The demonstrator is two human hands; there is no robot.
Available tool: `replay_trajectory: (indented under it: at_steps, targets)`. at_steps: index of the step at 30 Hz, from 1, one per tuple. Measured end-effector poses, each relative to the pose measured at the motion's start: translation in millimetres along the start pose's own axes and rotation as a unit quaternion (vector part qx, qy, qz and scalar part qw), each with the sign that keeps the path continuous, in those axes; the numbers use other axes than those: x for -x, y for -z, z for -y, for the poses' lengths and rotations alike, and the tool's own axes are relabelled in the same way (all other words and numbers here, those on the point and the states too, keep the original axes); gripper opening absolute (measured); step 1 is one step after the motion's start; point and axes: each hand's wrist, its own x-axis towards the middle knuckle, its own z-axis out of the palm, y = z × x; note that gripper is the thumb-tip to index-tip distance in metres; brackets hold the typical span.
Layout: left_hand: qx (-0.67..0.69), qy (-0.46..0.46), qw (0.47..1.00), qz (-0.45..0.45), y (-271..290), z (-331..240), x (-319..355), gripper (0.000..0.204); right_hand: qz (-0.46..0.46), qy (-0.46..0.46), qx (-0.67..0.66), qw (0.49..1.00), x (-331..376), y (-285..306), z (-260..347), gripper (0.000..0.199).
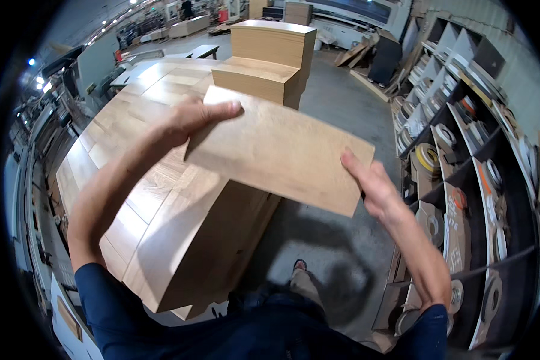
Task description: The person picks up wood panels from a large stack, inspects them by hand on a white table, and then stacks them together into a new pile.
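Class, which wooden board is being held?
The pale board, held at opposite ends by the left hand and right hand; those in the stacks beyond it lie unheld.

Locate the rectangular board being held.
In the head view, the rectangular board is mid-picture, held between the left grip and the right grip, with the stepped wooden stack just above it in the picture.
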Motion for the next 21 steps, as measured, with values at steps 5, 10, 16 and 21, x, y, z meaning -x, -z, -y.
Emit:
replay_trajectory:
  at_steps: [5,10,16,21]
  targets:
    - [0.013,0.056,0.997,-0.044,27,-18,-82,0.065,0.049,-0.035,0.044,0.997,-120,21,39,0.066]
    - [0.032,0.045,0.997,-0.053,56,-31,-157,0.061,0.064,-0.029,0.096,0.993,-217,22,65,0.081]
    - [-0.073,0.065,0.992,-0.074,95,-43,-244,0.064,0.086,-0.091,0.111,0.986,-284,13,82,0.082]
    - [-0.069,0.061,0.995,-0.049,121,-39,-294,0.064,0.089,-0.125,0.096,0.984,-322,5,91,0.079]
